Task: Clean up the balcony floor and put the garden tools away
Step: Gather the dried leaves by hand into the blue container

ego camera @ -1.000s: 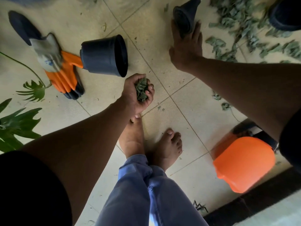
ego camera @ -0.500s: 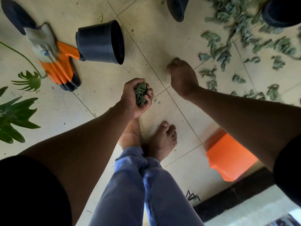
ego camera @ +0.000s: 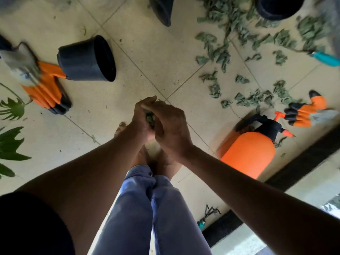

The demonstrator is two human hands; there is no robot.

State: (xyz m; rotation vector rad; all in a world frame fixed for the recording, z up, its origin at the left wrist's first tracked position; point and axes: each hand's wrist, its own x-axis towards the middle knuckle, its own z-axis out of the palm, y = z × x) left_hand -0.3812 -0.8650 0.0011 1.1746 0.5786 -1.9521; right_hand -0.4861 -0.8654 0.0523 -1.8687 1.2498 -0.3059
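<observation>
Both hands meet over the tiled floor [ego camera: 150, 57] at the centre of the view. My left hand [ego camera: 140, 118] grips a bunch of dry green leaves [ego camera: 150, 117]. My right hand [ego camera: 169, 126] is curled against that bunch from the right, its fingers closed over the leaves. Many more dry leaves [ego camera: 230, 52] lie scattered on the tiles at the upper right. An orange pressure sprayer [ego camera: 250, 153] lies on its side at the right. An orange garden glove [ego camera: 303, 113] lies beyond it, and another orange glove [ego camera: 46, 89] lies at the left.
A black plastic pot [ego camera: 88, 59] lies on its side at the upper left. Two more black pots [ego camera: 161, 8] [ego camera: 277, 6] sit at the top. A teal-handled tool [ego camera: 325, 58] lies at the right edge. Green plant leaves [ego camera: 11, 142] reach in from the left. A dark threshold [ego camera: 301, 162] borders the floor.
My right hand has come back from the floor near the scattered leaves and joined my left hand on the bunch. The view has swung right, showing more of the sprayer and a second glove.
</observation>
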